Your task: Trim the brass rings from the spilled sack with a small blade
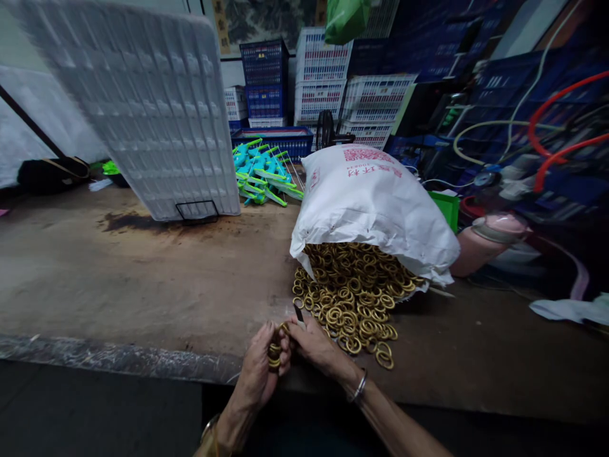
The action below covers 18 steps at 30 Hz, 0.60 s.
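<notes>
My left hand (261, 366) is curled round several gold-coloured rings (275, 357) near the front edge of the table. Touching it on the right, my right hand (314, 343) is closed on a small knife (299, 313) whose dark, narrow blade sticks up past the fingers. One ring (284, 327) sits at the fingertips where both hands meet. Just beyond the right hand, a heap of the same rings (349, 304) spills onto the table from the open mouth of a white woven sack (366, 197). My fingers hide part of the knife's handle.
A translucent ribbed plastic panel (157, 114) stands upright in a black wire holder (197, 211) on the wooden table (118, 279). Green and blue plastic pieces (264, 171) lie behind it. Stacked crates (321, 63) line the back, and a pink bottle (490, 238) is right of the sack.
</notes>
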Each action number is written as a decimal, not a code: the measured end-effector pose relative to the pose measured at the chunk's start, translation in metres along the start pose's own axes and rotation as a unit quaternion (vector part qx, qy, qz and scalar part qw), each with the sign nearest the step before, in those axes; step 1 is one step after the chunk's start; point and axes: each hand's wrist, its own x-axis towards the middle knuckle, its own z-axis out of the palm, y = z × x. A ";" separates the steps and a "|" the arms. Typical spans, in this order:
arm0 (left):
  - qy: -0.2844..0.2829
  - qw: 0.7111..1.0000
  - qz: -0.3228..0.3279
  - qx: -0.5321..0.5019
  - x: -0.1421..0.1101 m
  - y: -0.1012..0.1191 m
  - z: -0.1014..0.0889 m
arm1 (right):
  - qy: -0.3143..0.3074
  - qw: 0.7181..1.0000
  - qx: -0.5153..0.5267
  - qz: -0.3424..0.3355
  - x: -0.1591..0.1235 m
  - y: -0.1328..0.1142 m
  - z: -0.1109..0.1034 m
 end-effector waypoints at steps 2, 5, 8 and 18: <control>0.015 1.000 -0.013 0.004 0.002 -0.002 -0.001 | 0.010 1.000 -0.014 -0.015 -0.001 0.000 -0.002; 0.024 1.000 -0.017 0.006 0.004 -0.004 -0.005 | 0.055 0.996 -0.063 -0.041 -0.003 -0.004 -0.008; 0.014 1.000 -0.018 0.010 0.005 -0.005 -0.009 | 0.071 0.989 -0.106 -0.071 -0.007 -0.008 -0.012; 0.019 0.992 0.003 0.125 -0.001 -0.009 -0.006 | 0.055 0.989 -0.113 -0.072 -0.012 -0.005 -0.010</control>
